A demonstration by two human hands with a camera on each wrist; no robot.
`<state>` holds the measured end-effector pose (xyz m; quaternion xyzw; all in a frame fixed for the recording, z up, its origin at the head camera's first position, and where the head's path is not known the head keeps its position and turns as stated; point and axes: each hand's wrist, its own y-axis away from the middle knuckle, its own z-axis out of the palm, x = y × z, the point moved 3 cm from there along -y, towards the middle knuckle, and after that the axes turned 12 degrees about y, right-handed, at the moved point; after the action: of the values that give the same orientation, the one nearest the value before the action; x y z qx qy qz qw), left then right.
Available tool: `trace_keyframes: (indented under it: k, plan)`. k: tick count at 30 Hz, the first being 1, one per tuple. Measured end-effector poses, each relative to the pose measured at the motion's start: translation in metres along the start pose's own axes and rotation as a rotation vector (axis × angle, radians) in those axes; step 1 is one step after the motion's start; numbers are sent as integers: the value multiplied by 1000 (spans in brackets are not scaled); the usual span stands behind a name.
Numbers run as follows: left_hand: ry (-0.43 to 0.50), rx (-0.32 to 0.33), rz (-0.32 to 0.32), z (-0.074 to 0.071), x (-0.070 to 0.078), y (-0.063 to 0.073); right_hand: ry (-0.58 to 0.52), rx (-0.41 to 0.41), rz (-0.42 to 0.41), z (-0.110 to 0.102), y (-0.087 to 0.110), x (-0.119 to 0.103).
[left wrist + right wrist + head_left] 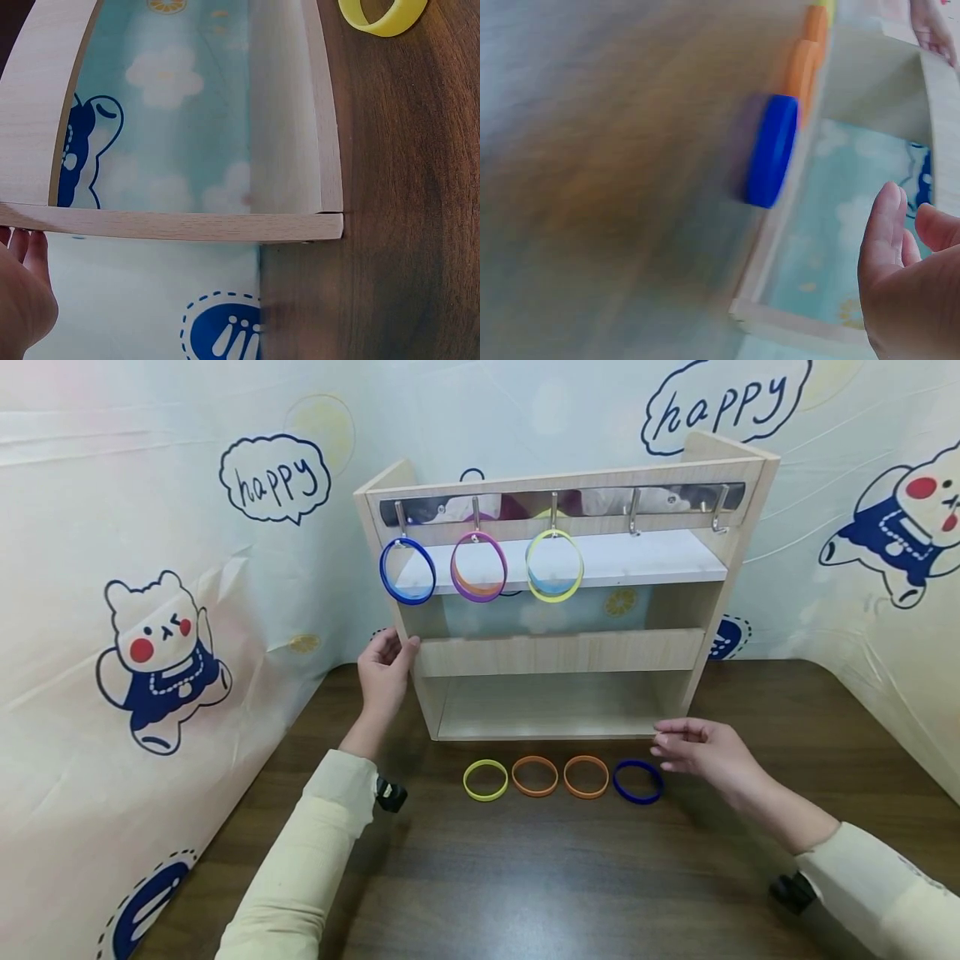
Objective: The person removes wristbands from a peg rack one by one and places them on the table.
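Note:
A wooden rack stands on the table with a metal hook strip near its top. My left hand holds its left side panel at the edge; in the left wrist view the fingers meet the panel's outer face. Blue, purple and yellow rings hang from three hooks. In front of the rack lie a yellow ring, two orange rings and a dark blue ring. My right hand, fingers loosely extended and holding nothing, hovers just right of the dark blue ring.
Two bare hooks are at the strip's right end. The rack has a white upper shelf and a wooden crossbar below it. A printed cloth hangs behind and beside the brown table.

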<state>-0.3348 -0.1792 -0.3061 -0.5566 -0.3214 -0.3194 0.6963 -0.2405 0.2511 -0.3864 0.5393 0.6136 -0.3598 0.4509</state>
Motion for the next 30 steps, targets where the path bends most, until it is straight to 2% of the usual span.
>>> trace_keyframes:
  k: [19, 26, 30]
  plan:
    - [-1, -11, 1, 0, -1, 0, -197, 92, -186, 8, -19, -66]
    - [13, -13, 2, 0, -2, 0, -253, 140, -217, 14, -24, -93]
    - [1, -2, 3, 1, 0, 0, -318, 132, -253, 19, -28, -107]
